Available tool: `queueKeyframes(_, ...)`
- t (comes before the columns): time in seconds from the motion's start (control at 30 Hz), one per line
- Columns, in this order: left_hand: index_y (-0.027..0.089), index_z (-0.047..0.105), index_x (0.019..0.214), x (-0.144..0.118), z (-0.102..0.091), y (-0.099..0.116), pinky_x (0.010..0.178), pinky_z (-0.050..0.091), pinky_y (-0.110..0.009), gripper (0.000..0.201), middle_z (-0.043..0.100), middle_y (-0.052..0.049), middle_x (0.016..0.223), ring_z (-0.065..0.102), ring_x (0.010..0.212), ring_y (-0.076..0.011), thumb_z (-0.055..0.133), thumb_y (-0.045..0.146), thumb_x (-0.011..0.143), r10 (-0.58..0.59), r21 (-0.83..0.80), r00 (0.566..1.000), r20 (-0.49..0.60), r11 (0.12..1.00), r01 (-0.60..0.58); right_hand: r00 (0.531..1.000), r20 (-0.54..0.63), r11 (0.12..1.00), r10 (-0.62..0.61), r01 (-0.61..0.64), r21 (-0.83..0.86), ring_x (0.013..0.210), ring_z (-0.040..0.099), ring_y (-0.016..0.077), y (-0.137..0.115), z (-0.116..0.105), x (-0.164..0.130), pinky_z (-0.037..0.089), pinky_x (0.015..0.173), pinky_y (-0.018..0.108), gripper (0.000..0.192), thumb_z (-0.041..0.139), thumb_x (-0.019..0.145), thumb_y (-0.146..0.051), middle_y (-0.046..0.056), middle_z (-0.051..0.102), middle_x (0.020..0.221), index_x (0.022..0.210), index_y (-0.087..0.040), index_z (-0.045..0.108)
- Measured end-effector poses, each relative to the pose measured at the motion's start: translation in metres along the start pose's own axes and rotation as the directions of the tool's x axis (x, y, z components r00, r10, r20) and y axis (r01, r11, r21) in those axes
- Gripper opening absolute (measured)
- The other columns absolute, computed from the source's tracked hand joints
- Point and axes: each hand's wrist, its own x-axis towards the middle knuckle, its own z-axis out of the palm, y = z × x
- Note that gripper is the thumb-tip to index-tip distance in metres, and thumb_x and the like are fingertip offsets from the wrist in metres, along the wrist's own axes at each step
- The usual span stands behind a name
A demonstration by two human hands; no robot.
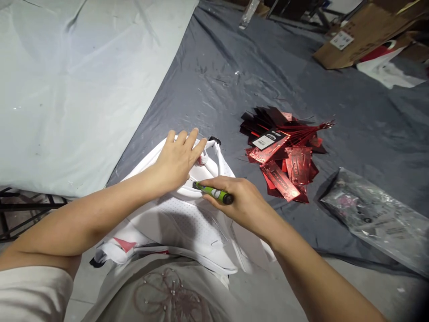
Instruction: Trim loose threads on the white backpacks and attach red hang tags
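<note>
- Nearest, a white mesh sports shoe (pixel 187 219) lies in the person's lap at the counter's edge, its toe partly cut off behind grey clothing.
- The left hand (pixel 177 161) lies flat on the shoe's collar, fingers loosely spread, steadying rather than clamping.
- The right hand (pixel 241 201) has its fingers closed around a green-and-black pen-like tool (pixel 214 193), tip at the collar; it looks like tagging or marking, so the next move needs a steady tip.
- Beyond, a heap of red foil hang tags (pixel 284 152) sits on the grey plastic-covered counter (pixel 351 125).
- The tool's tip is hidden; the tag print is unreadable.
</note>
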Motion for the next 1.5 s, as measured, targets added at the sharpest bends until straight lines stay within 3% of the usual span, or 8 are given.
queueKeyframes(0.13, 0.013, 0.032, 0.154, 0.002, 0.001, -0.002, 0.106, 0.035, -0.052, 0.082, 0.029, -0.021, 0.161, 0.045, 0.130, -0.0388, 0.068, 0.025, 0.081, 0.003, 0.003, 1.000, 0.014, 1.000, -0.003, 0.990, -0.060, 0.992, -0.124, 0.122, -0.029, 0.097, 0.073, 0.0218, 0.001, 0.005, -0.001, 0.055, 0.086, 0.034, 0.024, 0.070, 0.087, -0.023, 0.005, 0.076, 0.108, 0.111, -0.023, 0.074)
queueKeyframes(0.37, 0.012, 0.034, 0.152, 0.002, 0.004, -0.003, 0.105, 0.034, -0.052, 0.079, 0.030, -0.021, 0.160, 0.045, 0.130, -0.0388, 0.066, 0.024, 0.081, 0.013, -0.019, 1.000, -0.003, 1.000, -0.013, 0.986, -0.056, 0.982, -0.160, 0.153, -0.107, 0.093, 0.072, 0.0212, -0.005, 0.006, 0.004, 0.049, 0.089, 0.035, 0.017, 0.069, 0.088, -0.023, 0.006, 0.077, 0.103, 0.104, -0.021, 0.074)
queueKeyframes(0.7, 0.011, 0.034, 0.151, 0.002, 0.002, -0.004, 0.105, 0.035, -0.053, 0.077, 0.030, -0.022, 0.160, 0.045, 0.128, -0.0397, 0.066, 0.020, 0.081, 0.028, -0.023, 1.000, 0.009, 0.999, -0.027, 0.986, -0.157, 0.985, -0.057, 0.030, -0.167, 0.089, 0.070, 0.0231, -0.016, 0.019, 0.000, 0.047, 0.085, 0.038, 0.018, 0.072, 0.085, -0.022, 0.004, 0.077, 0.096, 0.104, -0.021, 0.075)
queueKeyframes(1.07, 0.011, 0.036, 0.150, 0.003, 0.003, -0.007, 0.105, 0.035, -0.053, 0.071, 0.031, -0.022, 0.159, 0.046, 0.129, -0.0398, 0.060, 0.017, 0.083, 0.051, -0.024, 0.998, 0.023, 0.998, -0.050, 0.953, -0.302, 0.993, -0.004, -0.031, -0.110, 0.088, 0.069, 0.0221, -0.026, 0.031, -0.006, 0.046, 0.084, 0.036, 0.013, 0.069, 0.087, -0.022, 0.004, 0.076, 0.094, 0.100, -0.021, 0.074)
queueKeyframes(1.2, 0.012, 0.037, 0.149, 0.003, 0.003, -0.007, 0.105, 0.034, -0.052, 0.072, 0.032, -0.021, 0.159, 0.046, 0.129, -0.0390, 0.062, 0.018, 0.082, 0.048, -0.026, 0.999, 0.013, 0.999, -0.047, 0.943, -0.326, 0.977, 0.072, -0.133, -0.169, 0.086, 0.068, 0.0240, -0.030, 0.035, -0.007, 0.045, 0.082, 0.038, 0.013, 0.070, 0.087, -0.024, 0.005, 0.075, 0.090, 0.098, -0.019, 0.075)
queueKeyframes(1.33, 0.012, 0.038, 0.148, 0.003, 0.002, -0.007, 0.105, 0.035, -0.052, 0.071, 0.032, -0.021, 0.159, 0.045, 0.131, -0.0391, 0.062, 0.017, 0.082, 0.047, -0.045, 0.999, 0.018, 0.998, -0.046, 0.925, -0.371, 0.992, 0.085, -0.114, -0.056, 0.088, 0.069, 0.0221, -0.031, 0.042, -0.006, 0.045, 0.084, 0.037, 0.013, 0.068, 0.088, -0.024, 0.005, 0.076, 0.093, 0.098, -0.018, 0.075)
queueKeyframes(1.5, 0.012, 0.036, 0.150, 0.003, 0.003, -0.007, 0.106, 0.034, -0.052, 0.073, 0.030, -0.021, 0.160, 0.043, 0.133, -0.0391, 0.063, 0.017, 0.082, 0.040, -0.035, 0.999, 0.036, 0.999, -0.039, 0.908, -0.403, 0.988, 0.112, -0.145, -0.054, 0.089, 0.068, 0.0228, -0.032, 0.045, -0.006, 0.044, 0.086, 0.038, 0.013, 0.065, 0.090, -0.027, 0.004, 0.075, 0.093, 0.097, -0.020, 0.074)
